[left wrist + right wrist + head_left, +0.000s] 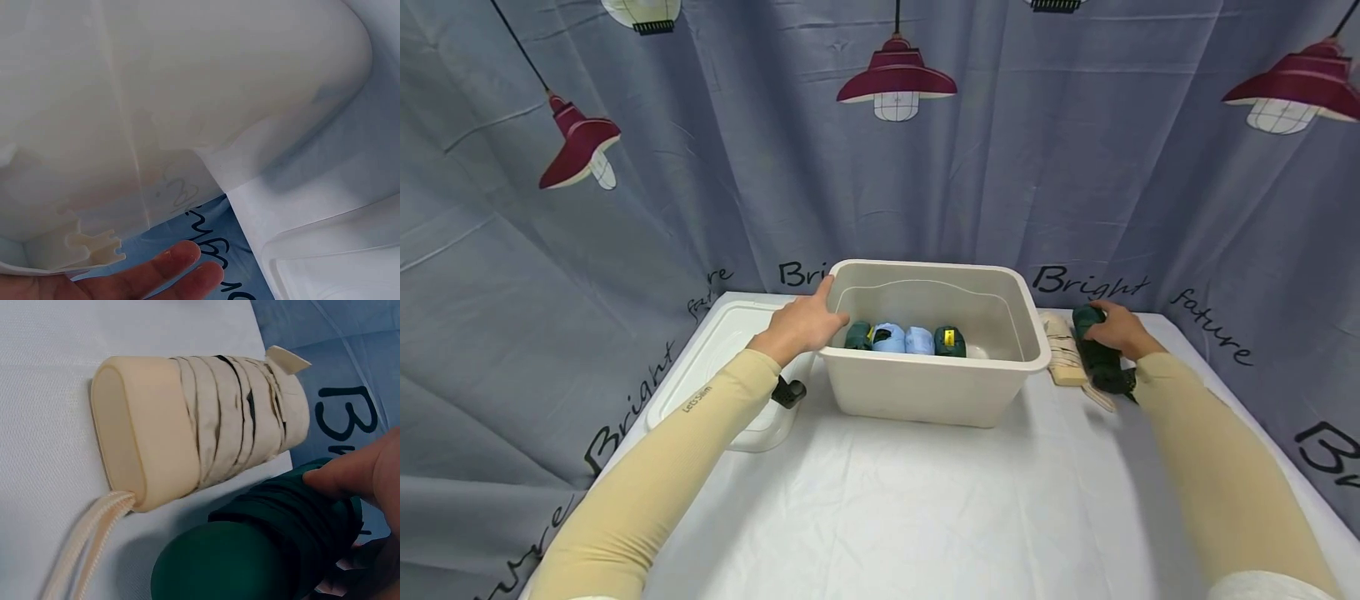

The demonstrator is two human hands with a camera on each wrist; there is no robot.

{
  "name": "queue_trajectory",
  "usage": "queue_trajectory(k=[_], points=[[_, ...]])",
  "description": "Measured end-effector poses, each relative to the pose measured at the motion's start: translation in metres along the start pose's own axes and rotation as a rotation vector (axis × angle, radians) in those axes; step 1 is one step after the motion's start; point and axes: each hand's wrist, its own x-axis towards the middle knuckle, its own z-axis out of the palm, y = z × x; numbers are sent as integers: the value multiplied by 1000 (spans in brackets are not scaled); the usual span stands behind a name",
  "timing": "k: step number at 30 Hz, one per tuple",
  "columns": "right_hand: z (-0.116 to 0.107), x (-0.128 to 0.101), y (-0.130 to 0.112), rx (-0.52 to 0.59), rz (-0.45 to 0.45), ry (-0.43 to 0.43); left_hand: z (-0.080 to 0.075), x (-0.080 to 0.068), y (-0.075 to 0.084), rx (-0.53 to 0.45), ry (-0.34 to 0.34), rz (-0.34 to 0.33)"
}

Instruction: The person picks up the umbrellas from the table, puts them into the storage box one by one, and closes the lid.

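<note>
1. Head view: the left hand [801, 327] is curling over the near left corner of the bin's rim [925, 268], steadying it. The right hand [1116, 329] is closing round the dark green folded umbrella [1099, 360], which is lying on the table [925, 500] just right of the bin, beside a beige folded umbrella [1063, 350]. Four rolled umbrellas are sitting in a row inside the bin. Open room is showing at the bin's right end; the table's right edge is running near the right forearm.

2. Left wrist view: fingertips [181, 257] are resting under the bin's lip, with the pale wall [187, 94] filling the frame. The plastic looks stiff and light.

3. Right wrist view: the thumb [350, 475] is pressing into the green umbrella [275, 544], touching the beige one [206, 434]. Its fabric looks soft and slick over a rigid core, so gripping mid-body seems soundest; the beige one's cord [81, 550] could snag.
</note>
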Motion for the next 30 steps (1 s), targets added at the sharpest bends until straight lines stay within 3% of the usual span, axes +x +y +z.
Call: queue_trajectory(k=[9, 18, 30], points=[[-11, -11, -8, -1, -52, 14, 0, 1, -1, 6, 9, 6], [-23, -21, -19, -87, -73, 50, 1, 2, -1, 10, 18, 13], [-32, -38, -50, -100, -130, 89, -1, 1, 0, 10, 11, 12]])
